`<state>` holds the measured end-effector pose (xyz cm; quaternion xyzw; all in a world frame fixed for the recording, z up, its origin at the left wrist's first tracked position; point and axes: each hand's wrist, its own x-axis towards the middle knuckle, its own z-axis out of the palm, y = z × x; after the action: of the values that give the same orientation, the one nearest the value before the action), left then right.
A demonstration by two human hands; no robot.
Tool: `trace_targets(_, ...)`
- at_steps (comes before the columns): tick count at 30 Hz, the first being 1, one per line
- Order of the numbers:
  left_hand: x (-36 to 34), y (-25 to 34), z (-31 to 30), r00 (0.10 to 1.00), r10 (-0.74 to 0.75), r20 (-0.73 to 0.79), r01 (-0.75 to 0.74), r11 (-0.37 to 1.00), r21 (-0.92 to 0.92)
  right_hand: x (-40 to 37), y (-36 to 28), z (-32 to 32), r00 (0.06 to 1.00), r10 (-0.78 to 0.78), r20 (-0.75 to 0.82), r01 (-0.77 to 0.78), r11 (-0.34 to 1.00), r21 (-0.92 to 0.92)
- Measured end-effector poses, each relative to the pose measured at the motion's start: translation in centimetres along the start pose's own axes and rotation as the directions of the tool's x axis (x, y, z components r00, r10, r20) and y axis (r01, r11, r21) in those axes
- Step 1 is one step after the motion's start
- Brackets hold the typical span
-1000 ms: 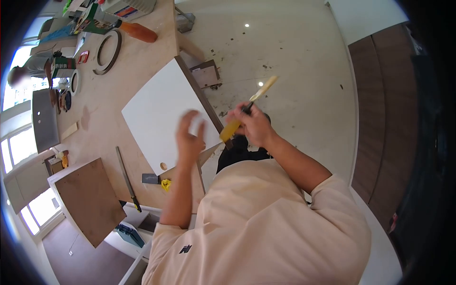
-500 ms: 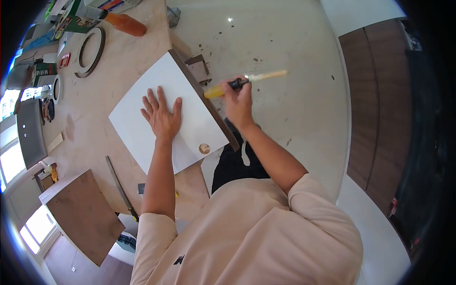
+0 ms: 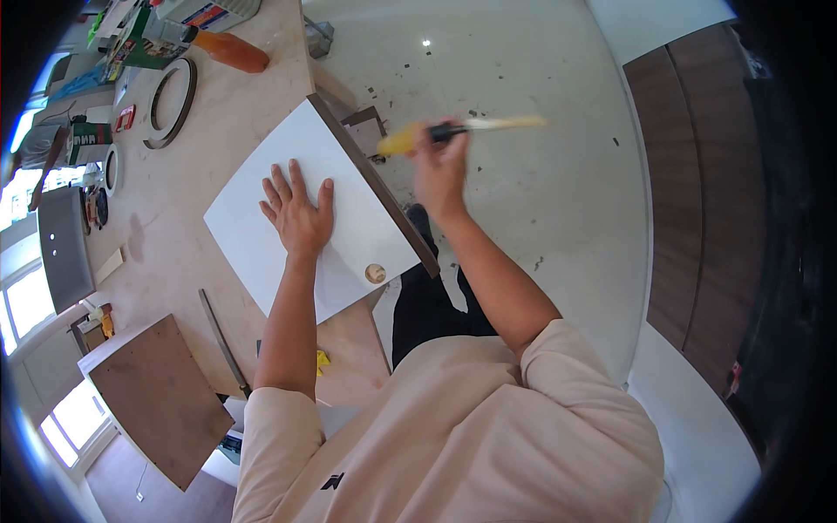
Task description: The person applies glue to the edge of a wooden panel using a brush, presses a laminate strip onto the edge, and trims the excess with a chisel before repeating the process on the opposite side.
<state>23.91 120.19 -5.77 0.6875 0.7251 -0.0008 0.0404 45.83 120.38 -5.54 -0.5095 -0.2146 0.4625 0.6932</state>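
A white board (image 3: 362, 227) with a dark brown edge strip (image 3: 377, 189) lies at an angle on the workbench. Near its closest corner is a round hole (image 3: 375, 274). My left hand (image 3: 301, 213) rests flat on the board with fingers spread. Past the brown edge, over the floor, my right hand (image 3: 443, 179) grips a hand tool with a yellow and black handle (image 3: 403, 140) and a long narrow blade. The yellow end faces the board's edge and appears apart from it. Motion blur hides the blade's exact kind.
On the wooden workbench (image 3: 166, 235) lie a roll of edge banding (image 3: 187, 91), an orange bottle (image 3: 231, 50) and a long flat metal tool (image 3: 222, 340). A brown panel (image 3: 161, 397) stands at the lower left. Scraps dot the floor (image 3: 540, 200); brown cabinet doors (image 3: 671, 200) line the right.
My right hand has moved slightly up and away from the board's edge, carrying the tool with it. My left hand stays in place on the board.
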Motion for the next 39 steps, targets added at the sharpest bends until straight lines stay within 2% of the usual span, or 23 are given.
trace_targets(2,-0.3,-0.3,-0.3,1.0,0.004,0.013,-0.004,1.0,0.017,-0.9,2.0,-0.2,0.984,0.032,0.175,0.018,0.961,-0.278)
trace_targets(4,0.0,-0.1,-0.2,1.0,0.003,0.014,-0.004,0.999,0.04,0.7,1.6,-0.2,0.998,-0.008,0.067,0.013,0.996,-0.086)
trace_targets(6,-0.3,-0.2,-0.1,1.0,0.02,-0.006,-0.02,1.0,-0.017,0.6,0.5,-0.5,0.999,0.012,-0.045,-0.008,0.996,0.092)
trace_targets(7,-0.2,-0.2,-0.1,0.999,0.026,-0.026,-0.028,0.999,-0.046,0.0,0.7,-0.1,0.998,0.053,-0.04,-0.05,0.996,0.077)
trace_targets(10,-0.1,-0.5,0.3,0.999,0.034,-0.031,-0.034,0.999,-0.015,-0.1,3.1,-0.8,0.986,0.068,0.153,-0.032,0.973,-0.227)
trace_targets(14,-0.3,-0.2,-0.2,1.0,0.015,-0.011,-0.015,1.0,0.014,-0.2,1.3,-0.2,0.998,0.035,-0.042,-0.036,0.999,-0.011)
trace_targets(15,-0.2,-0.2,-0.1,1.0,0.015,-0.011,-0.015,1.0,0.015,-0.6,3.2,-0.7,0.99,-0.036,0.139,0.086,0.923,-0.374)
trace_targets(18,0.1,-0.2,0.0,0.999,0.03,-0.034,-0.03,0.999,-0.02,-0.1,1.2,-1.5,0.993,0.08,0.086,-0.061,0.976,-0.209)
trace_targets(19,-0.1,-0.3,0.1,0.999,0.03,-0.038,-0.031,0.999,-0.036,0.3,0.3,-1.6,0.999,0.043,0.016,-0.042,0.998,-0.053)
trace_targets(22,0.0,-0.2,0.0,0.999,0.024,-0.03,-0.025,0.999,-0.021,-1.5,4.0,-3.0,0.976,0.003,0.217,0.054,0.965,-0.256)
trace_targets(23,-0.2,-0.2,0.0,1.0,0.02,-0.018,-0.02,1.0,-0.012,-2.9,2.8,-2.2,0.961,-0.108,0.254,0.194,0.92,-0.342)
trace_targets(26,0.1,-0.2,0.0,1.0,0.016,-0.015,-0.016,1.0,0.005,-1.7,0.1,-1.7,0.999,0.001,0.051,0.0,1.0,-0.016)
trace_targets(27,0.1,-0.3,0.1,1.0,0.019,-0.02,-0.019,1.0,0.004,-1.5,-0.7,-1.6,0.996,-0.089,0.004,0.089,0.996,0.014)
trace_targets(30,-0.1,-0.3,0.3,1.0,0.012,-0.015,-0.012,1.0,0.017,-3.6,1.9,-1.4,0.953,-0.149,0.264,0.222,0.936,-0.274)
trace_targets(31,0.1,-0.3,0.2,1.0,0.008,-0.013,-0.008,1.0,0.025,-3.5,2.1,-2.1,0.954,-0.128,0.27,0.22,0.913,-0.344)
trace_targets(34,-0.1,-0.4,0.2,0.999,0.021,-0.028,-0.022,0.999,-0.035,-1.8,-0.4,-1.4,0.999,-0.031,0.012,0.032,0.998,-0.054)
trace_targets(35,-0.1,-0.4,0.2,1.0,0.018,-0.023,-0.019,0.999,-0.029,-1.9,-0.5,-1.7,0.998,-0.056,-0.012,0.056,0.998,-0.019)
trace_targets(38,0.0,-0.2,0.1,1.0,0.013,-0.017,-0.013,1.0,-0.016,-3.3,1.7,-2.3,0.979,-0.039,0.2,0.097,0.951,-0.293)
trace_targets(39,0.2,-0.2,0.1,1.0,0.012,-0.02,-0.013,1.0,-0.013,-2.4,1.1,-2.7,0.985,0.058,0.164,-0.002,0.947,-0.322)
